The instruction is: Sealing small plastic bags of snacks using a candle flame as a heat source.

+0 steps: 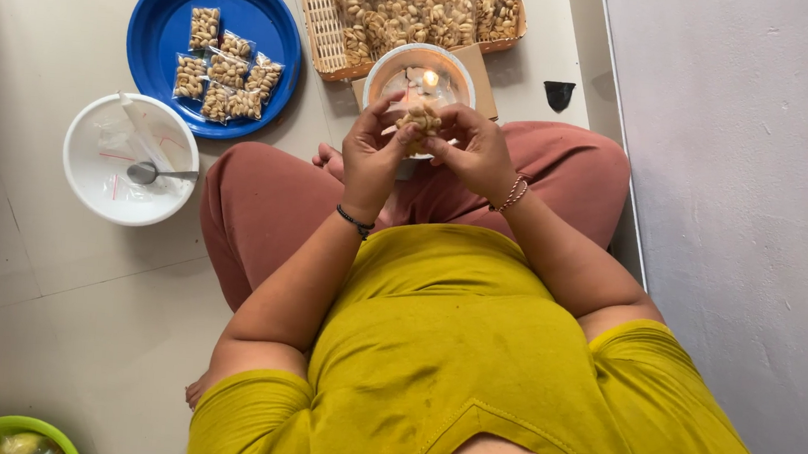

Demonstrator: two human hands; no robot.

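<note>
Left hand (371, 152) and right hand (473, 149) raised together above lap, fingers of both clamped on small clear packet of nuts (421, 118) held between them. Packet just in front of lit candle (429, 79) in round metal bowl (459, 66). Woven tray (317, 18) of loose nuts beyond bowl. Blue plate (160, 35) with filled packets (224, 74) on floor, left. White bowl (90, 193) with spoon (154, 174) and empty bags beside plate.

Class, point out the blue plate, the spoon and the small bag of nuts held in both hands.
blue plate (155, 30), head view, bare left rim.
spoon (143, 173), head view, its bowl.
small bag of nuts (421, 118), head view, its middle.
</note>
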